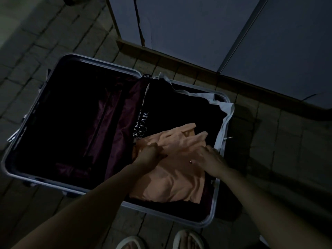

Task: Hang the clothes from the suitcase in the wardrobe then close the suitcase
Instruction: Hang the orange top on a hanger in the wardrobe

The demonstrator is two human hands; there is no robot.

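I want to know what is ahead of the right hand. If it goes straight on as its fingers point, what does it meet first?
Probably more of the orange garment that the right hand rests on, then the black garment behind it; depth is unclear.

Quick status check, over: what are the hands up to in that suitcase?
Left hand grips orange garment; right hand rests on it. Suitcase open, dark clothes underneath. Wardrobe doors shut ahead.
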